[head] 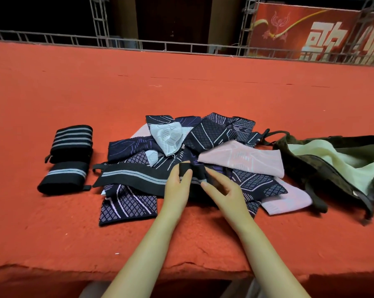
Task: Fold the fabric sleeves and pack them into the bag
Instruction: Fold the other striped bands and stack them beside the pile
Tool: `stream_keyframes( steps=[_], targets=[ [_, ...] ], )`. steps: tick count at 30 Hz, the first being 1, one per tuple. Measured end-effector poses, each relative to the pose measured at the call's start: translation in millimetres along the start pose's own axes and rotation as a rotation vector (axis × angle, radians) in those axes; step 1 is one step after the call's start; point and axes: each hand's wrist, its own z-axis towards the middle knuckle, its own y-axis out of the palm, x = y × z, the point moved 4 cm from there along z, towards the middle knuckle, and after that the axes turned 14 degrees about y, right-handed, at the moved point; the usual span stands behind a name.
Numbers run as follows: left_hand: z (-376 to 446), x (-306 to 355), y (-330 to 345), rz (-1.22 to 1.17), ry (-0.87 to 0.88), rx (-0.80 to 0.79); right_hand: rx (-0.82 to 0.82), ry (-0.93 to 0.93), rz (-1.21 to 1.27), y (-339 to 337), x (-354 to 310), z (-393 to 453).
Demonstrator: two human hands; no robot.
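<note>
On the red carpet (181, 87), near its front edge, lies a loose pile (203, 151) of fabric sleeves: navy ones with diamond and line patterns, pale pink ones and a white one, all overlapping. Across the front of the pile lies a black sleeve (134, 176) with a grey stripe along its length and a small loop at its left end. Both hands meet at its right end. The left hand (178, 186) has its fingers over the cloth with the thumb beneath, gripping the turned-up end. The right hand (221, 188) pinches the same end from the other side, fingers curled, thumb pointing toward the left hand. The end of the sleeve is lifted and folded slightly back between them, while the rest lies flat on the pile.

Left of the pile, apart from it, two folded black sleeves lie side by side: the far one (72, 143) shows several grey stripes, and the near one (63, 177) shows a narrow pale band. The two touch or nearly touch.

Right of the pile lies the bag (315, 168), dark and patterned, on its side with its mouth open toward the camera. Pale cream lining (332, 158) shows inside. Its dark straps trail over the carpet, one just reaching the edge of the pile.

Beyond the carpet runs a metal railing (117, 43), and at the upper right stands a red banner (311, 31) with large pale characters.
</note>
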Motion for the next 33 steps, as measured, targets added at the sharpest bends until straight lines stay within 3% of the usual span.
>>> stream_keyframes(
  steps=[9,15,19,22,25,28,33],
  targets=[
    [-2,1,5,-0.11,-0.024,-0.031,0.047,0.041,-0.186,1,5,2],
    [-2,10,3,0.306,0.297,-0.004,0.117,0.025,-0.045,-5,5,6],
    [-4,11,3,0.416,0.434,0.011,0.205,0.023,0.096,-12,4,5],
    [-6,14,8,0.419,0.478,-0.075,0.223,0.035,0.229,-16,0,2],
    [-5,12,12,0.281,0.33,-0.107,0.184,0.009,0.264,-12,-6,0],
    [-5,11,14,-0.056,0.046,-0.085,0.073,0.003,0.238,-6,-6,1],
    [-11,16,19,-0.373,-0.199,-0.085,0.02,-0.104,-0.025,-3,-8,-1]
  ],
)
